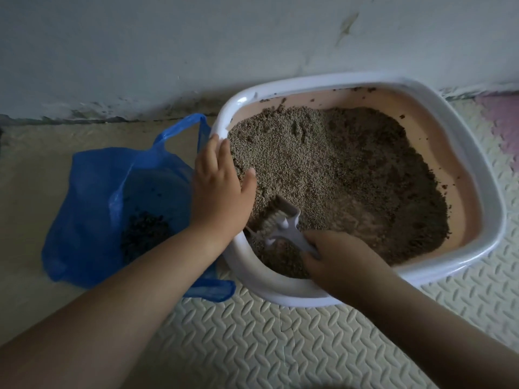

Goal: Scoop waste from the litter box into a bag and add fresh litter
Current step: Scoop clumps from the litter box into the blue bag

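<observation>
- Partly, the scoop (pixel 281 225) handle is hidden in the right hand (pixel 335 258), whose fingers are curled round it.
- The bag (pixel 92 192) is partly covered by the left forearm.
- One box (pixel 480 175), one scoop and one bag are counted.
- The left hand (pixel 222 189) is laid on the box rim, fingers straight.
- Litter (pixel 351 164) and the scoop are held in the box; dark waste (pixel 144 234) is seen in the bag beside it.

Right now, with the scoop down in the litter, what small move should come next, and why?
Probably lift the scoop a little and shake it over the box. The right hand grips its handle, its head is sunk in the litter, the left hand rests on the rim, and the bag lies open beside.
</observation>
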A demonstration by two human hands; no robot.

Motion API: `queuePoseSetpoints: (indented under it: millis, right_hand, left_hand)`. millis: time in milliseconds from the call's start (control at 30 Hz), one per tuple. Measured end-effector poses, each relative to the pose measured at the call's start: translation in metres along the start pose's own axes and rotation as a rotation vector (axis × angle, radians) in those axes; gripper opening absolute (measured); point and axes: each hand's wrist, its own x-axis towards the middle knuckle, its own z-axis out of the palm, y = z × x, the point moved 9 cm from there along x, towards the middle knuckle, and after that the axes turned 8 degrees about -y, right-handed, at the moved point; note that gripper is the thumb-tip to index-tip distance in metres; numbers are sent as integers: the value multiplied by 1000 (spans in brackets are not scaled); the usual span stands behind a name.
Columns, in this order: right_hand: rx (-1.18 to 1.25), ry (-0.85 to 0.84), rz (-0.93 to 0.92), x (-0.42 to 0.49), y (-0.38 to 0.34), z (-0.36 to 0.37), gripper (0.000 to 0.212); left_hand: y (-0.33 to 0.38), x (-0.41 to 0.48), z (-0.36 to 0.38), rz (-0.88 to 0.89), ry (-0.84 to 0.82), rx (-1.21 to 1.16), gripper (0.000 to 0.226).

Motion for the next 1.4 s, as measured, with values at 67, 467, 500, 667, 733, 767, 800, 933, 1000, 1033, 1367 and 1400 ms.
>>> queuePoseSetpoints:
  millis: [67, 467, 500, 667, 733, 767, 800, 933, 1000, 1033, 1367, 1400]
  right_hand:
    - [31, 37, -7, 13, -3, -2, 18]
    - [168, 94, -19, 97, -4, -6, 15]
    - [189, 113, -17, 97, -1, -8, 15]
    - [244, 174, -9, 91, 11, -24, 14]
    - [227, 217, -26, 79, 15, -33, 14]
    - [223, 248, -32, 72, 18, -38, 13]
    - [226, 281, -32, 63, 23, -43, 12]
    - [209, 381, -14, 25, 44, -58, 16]
    - [228, 413, 10, 8, 53, -60, 16]
    - [234, 423, 23, 0, 57, -60, 16]
    - [198, 461, 10, -28, 57, -63, 9]
    - [208, 456, 1, -28, 56, -62, 8]
  left_hand:
    - [0, -1, 1, -7, 18, 7, 65]
    - [0, -2, 1, 1, 36, -23, 62]
    - [0, -2, 1, 1, 36, -23, 62]
    - [-1, -2, 0, 3, 37, -31, 63]
    - [0, -2, 0, 13, 33, -37, 64]
    - [0, -2, 1, 16, 29, -42, 65]
    - [1, -2, 1, 18, 27, -47, 66]
    - [0, -2, 1, 23, 35, -35, 67]
    - [-1, -1, 1, 20, 31, -36, 67]
    - [-1, -1, 2, 17, 28, -35, 67]
    - [-1, -2, 1, 6, 20, -15, 68]
    - [-1, -2, 1, 9, 18, -11, 68]
